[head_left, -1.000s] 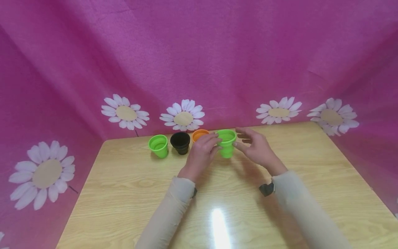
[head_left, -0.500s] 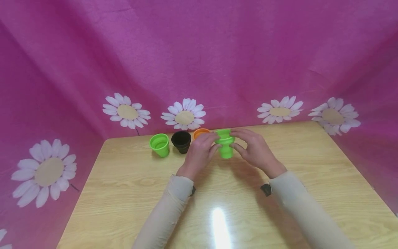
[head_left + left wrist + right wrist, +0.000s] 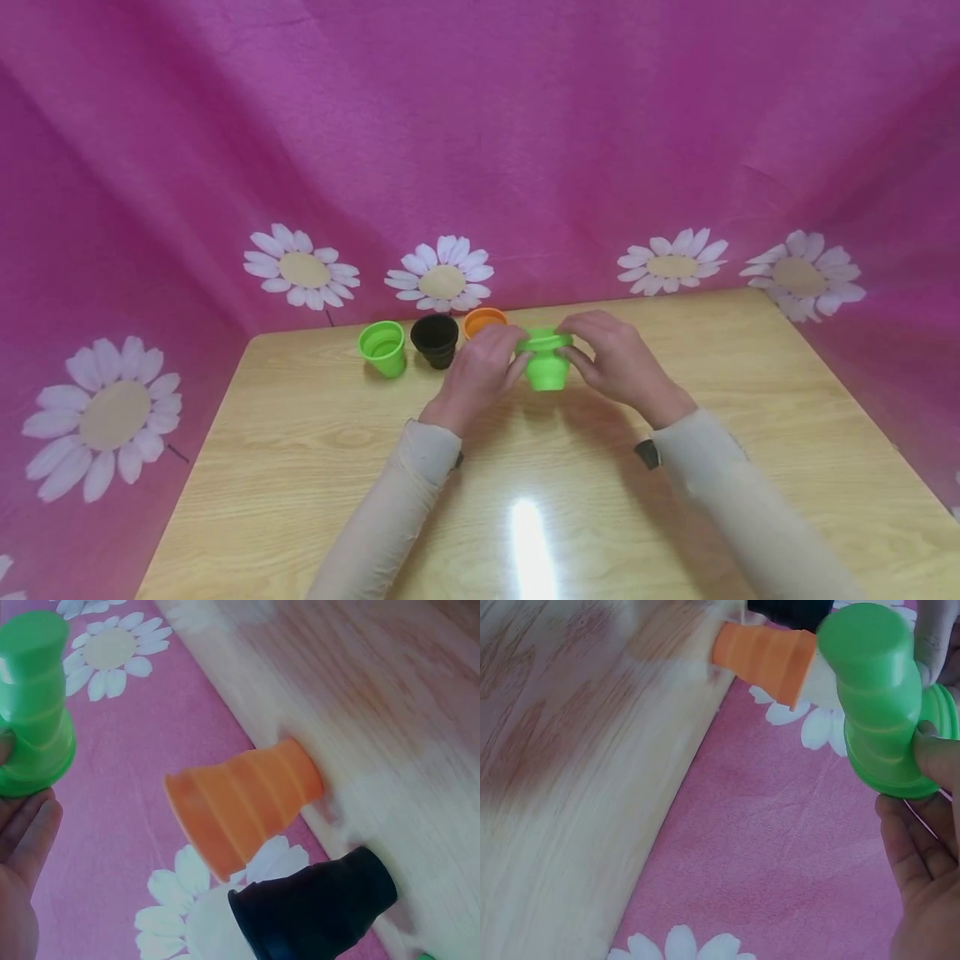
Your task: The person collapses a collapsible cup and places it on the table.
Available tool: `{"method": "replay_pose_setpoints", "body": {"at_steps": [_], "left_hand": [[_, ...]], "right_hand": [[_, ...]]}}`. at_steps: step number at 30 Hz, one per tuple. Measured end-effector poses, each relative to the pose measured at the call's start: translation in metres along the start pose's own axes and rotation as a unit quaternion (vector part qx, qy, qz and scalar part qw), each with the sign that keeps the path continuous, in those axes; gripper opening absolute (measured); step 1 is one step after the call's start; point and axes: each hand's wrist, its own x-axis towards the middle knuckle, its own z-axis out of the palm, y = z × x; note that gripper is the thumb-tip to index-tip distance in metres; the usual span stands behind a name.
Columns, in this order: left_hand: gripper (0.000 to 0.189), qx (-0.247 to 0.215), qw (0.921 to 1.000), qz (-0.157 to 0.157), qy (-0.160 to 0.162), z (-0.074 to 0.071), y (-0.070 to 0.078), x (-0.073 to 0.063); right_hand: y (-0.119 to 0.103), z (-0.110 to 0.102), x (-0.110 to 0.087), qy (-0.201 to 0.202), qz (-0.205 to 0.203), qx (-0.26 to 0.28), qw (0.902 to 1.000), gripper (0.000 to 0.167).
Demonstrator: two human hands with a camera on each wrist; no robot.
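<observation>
Both hands hold a bright green collapsible cup (image 3: pixel 547 372) by its upper part, thumbs at the near side and fingers at the rim. My left hand (image 3: pixel 480 371) pinches its left side and my right hand (image 3: pixel 621 360) its right. The cup's top section looks folded down into a thick ring over the narrower lower body. In the right wrist view, the green cup (image 3: pixel 877 697) shows its round base and ribbed wall, and the wide rim lies between thumb and fingers. The left wrist view catches the green cup (image 3: pixel 34 690) at its edge, with left fingers (image 3: pixel 34 844) at the rim.
To the left stand an orange cup (image 3: pixel 483 318), a black cup (image 3: pixel 437 337) and another green cup (image 3: pixel 382 346), upright in a row along the back edge of the wooden table (image 3: pixel 322 467). A pink curtain (image 3: pixel 525 150) with daisies hangs behind.
The right hand has closed in from beside the cup to pinch its rim. The cup's upper section has folded down, making it look shorter, and it has moved slightly nearer.
</observation>
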Motion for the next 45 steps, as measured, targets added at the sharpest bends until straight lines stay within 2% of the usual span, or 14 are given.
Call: {"method": "replay_pose_setpoints", "body": {"at_steps": [10, 16, 19, 22, 25, 27, 29, 32, 34, 35, 37, 39, 43, 45], "left_hand": [[0.024, -0.001, 0.9999, 0.012, 0.005, -0.003, 0.001, 0.000], [0.027, 0.000, 0.9996, 0.009, 0.026, 0.000, 0.002, 0.000], [0.027, -0.014, 0.9986, -0.002, 0.050, 0.002, 0.004, 0.000], [0.021, -0.060, 0.9951, -0.033, 0.072, 0.005, 0.008, 0.001], [0.014, -0.148, 0.9822, -0.083, 0.080, 0.006, 0.010, 0.000], [0.011, -0.225, 0.9632, -0.122, 0.084, 0.007, 0.011, -0.002], [0.009, -0.311, 0.9326, -0.156, 0.096, 0.008, 0.012, -0.005], [0.014, -0.425, 0.8760, -0.196, 0.115, 0.009, 0.015, -0.009], [0.021, -0.468, 0.8494, -0.211, 0.123, 0.009, 0.017, -0.011], [0.024, -0.479, 0.8418, -0.217, 0.123, 0.008, 0.018, -0.012], [0.026, -0.478, 0.8391, -0.229, 0.120, 0.008, 0.019, -0.013], [0.025, -0.470, 0.8426, -0.234, 0.120, 0.008, 0.020, -0.013], [0.022, -0.443, 0.8577, -0.232, 0.118, 0.010, 0.018, -0.013], [0.022, -0.424, 0.8699, -0.225, 0.115, 0.010, 0.017, -0.013]], "right_hand": [[0.002, 0.001, -0.005, 0.006, -0.022, -0.014, 0.9996, 0.029], [0.000, 0.005, -0.005, 0.012, -0.029, -0.025, 0.9992, 0.030], [-0.001, 0.009, -0.005, 0.017, -0.039, -0.044, 0.9981, 0.033], [-0.002, 0.012, -0.006, 0.016, -0.035, -0.056, 0.9977, 0.041], [-0.004, 0.013, -0.007, 0.017, -0.009, -0.044, 0.9988, 0.047], [-0.006, 0.014, -0.007, 0.025, 0.017, -0.025, 0.9992, 0.048], [-0.007, 0.014, -0.007, 0.037, 0.048, -0.004, 0.9982, 0.049], [-0.009, 0.015, -0.006, 0.058, 0.107, 0.038, 0.9918, 0.049], [-0.010, 0.015, -0.005, 0.073, 0.146, 0.065, 0.9844, 0.046], [-0.010, 0.016, -0.004, 0.080, 0.163, 0.079, 0.9802, 0.044], [-0.012, 0.017, -0.003, 0.087, 0.188, 0.102, 0.9729, 0.039], [-0.013, 0.019, -0.003, 0.090, 0.205, 0.119, 0.9673, 0.035], [-0.015, 0.020, -0.002, 0.091, 0.216, 0.134, 0.9630, 0.032], [-0.015, 0.020, -0.002, 0.092, 0.214, 0.130, 0.9639, 0.032]]}}
